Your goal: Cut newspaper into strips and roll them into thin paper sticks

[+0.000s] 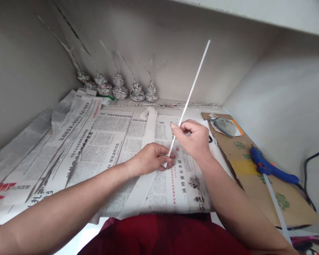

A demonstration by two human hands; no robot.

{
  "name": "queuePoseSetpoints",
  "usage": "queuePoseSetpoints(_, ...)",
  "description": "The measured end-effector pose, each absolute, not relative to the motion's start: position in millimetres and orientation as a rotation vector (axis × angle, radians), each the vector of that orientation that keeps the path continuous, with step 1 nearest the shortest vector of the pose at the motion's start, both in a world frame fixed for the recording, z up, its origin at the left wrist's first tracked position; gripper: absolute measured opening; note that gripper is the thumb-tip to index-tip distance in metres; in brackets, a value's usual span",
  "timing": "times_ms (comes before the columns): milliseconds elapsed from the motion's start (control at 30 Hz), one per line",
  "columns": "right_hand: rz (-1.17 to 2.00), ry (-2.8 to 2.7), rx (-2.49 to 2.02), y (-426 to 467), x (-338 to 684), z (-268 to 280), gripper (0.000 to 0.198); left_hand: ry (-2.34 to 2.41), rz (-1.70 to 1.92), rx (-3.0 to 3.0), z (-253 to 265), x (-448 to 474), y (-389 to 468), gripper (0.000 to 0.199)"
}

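A thin white paper tube (194,83) slants up and to the right between my two hands. My left hand (156,157) pinches its lower end with thumb and fingers, just above the newspaper. Higher up the tube, my right hand (192,136) is closed on it between thumb and forefinger. Under my hands lies a newspaper sheet (114,136) with printed columns. A plain white paper strip (147,136) runs across it beside my left hand, its far end curled.
Several woven paper gourd shapes (119,86) stand along the back wall, with thin paper sticks (170,105) lying before them. Stacked newspaper strips (77,120) are at left. On cardboard (271,202) at right lie a blue glue gun (273,171) and a grey oval object (224,126).
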State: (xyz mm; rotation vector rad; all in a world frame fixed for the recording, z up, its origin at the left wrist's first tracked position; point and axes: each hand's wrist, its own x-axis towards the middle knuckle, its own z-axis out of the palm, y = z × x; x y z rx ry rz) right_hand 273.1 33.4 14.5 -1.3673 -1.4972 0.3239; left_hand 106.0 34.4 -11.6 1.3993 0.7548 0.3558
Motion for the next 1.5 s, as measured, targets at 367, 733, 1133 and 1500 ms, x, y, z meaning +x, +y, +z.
queuePoseSetpoints(367,1.434,-1.313,-1.039,41.6,292.5,9.3,0.021,0.601,0.263,1.214,-5.7,101.2,36.9,0.026)
queuePoseSetpoints(733,1.407,-1.265,-1.039,44.1,289.5,6.3,0.021,0.574,0.235,1.181,-7.0,100.6,37.8,0.026)
queuePoseSetpoints(1133,1.402,-1.261,-1.066,45.7,287.9,6.4,0.024,0.563,0.212,1.187,-8.5,99.3,38.3,0.027)
queuePoseSetpoints(1500,1.333,-1.284,-1.136,43.3,286.9,8.8,0.029,0.612,0.257,1.202,-7.6,100.6,38.4,0.025)
